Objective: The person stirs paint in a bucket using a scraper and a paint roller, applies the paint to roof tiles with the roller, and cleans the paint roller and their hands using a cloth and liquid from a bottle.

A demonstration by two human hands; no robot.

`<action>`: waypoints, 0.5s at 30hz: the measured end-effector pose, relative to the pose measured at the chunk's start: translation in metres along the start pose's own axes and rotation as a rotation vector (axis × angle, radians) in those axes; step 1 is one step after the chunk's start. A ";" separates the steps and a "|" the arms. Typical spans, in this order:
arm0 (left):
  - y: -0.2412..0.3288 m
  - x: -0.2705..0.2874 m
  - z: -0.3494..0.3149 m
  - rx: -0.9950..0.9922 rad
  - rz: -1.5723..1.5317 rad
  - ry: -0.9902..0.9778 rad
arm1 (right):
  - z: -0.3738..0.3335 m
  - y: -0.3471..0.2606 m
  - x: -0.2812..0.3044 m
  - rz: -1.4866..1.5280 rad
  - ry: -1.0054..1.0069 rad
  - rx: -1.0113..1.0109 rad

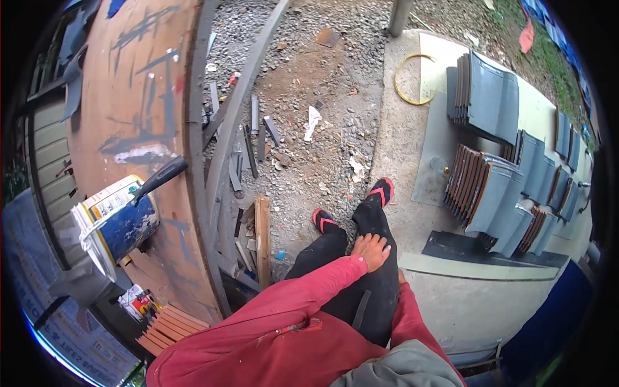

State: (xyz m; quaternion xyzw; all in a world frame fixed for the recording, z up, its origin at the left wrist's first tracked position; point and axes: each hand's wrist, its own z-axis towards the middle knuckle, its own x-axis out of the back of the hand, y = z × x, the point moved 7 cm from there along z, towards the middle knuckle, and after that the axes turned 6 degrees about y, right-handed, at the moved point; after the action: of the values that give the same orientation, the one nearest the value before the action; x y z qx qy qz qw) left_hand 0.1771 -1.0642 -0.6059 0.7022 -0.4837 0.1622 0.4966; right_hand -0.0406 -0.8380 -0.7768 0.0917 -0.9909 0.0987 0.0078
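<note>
Against the black trouser leg [371,284], I am seeing the left hand [372,250] lying flat, fingers loose, gripping nothing. My right hand is probably hidden behind that leg; its grip I cannot tell. Left of the resting hand, well apart, the paint bucket [116,222] is standing with a brush handle [161,178] sticking out; grey tiles [490,187] are stacked to its right.

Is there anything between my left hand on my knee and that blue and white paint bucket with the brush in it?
Yes. The left hand rests on the knee; upright grey metal bars at the board's edge stand before the paint bucket.
</note>
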 end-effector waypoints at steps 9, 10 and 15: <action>-0.157 0.093 -0.222 0.472 0.083 -0.475 | -0.124 -0.296 0.060 -0.009 0.038 0.274; -0.163 0.112 -0.249 0.547 0.046 -0.330 | -0.154 -0.360 0.051 -0.018 0.092 0.354; -0.155 0.157 -0.325 0.711 -0.274 0.289 | -0.294 -0.597 -0.077 -0.412 0.130 1.109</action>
State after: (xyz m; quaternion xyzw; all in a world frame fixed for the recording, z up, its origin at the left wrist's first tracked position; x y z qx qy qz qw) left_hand 0.4643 -0.8615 -0.4308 0.8580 -0.2250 0.3487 0.3027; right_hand 0.1436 -1.3412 -0.3751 0.2661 -0.7507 0.6035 0.0383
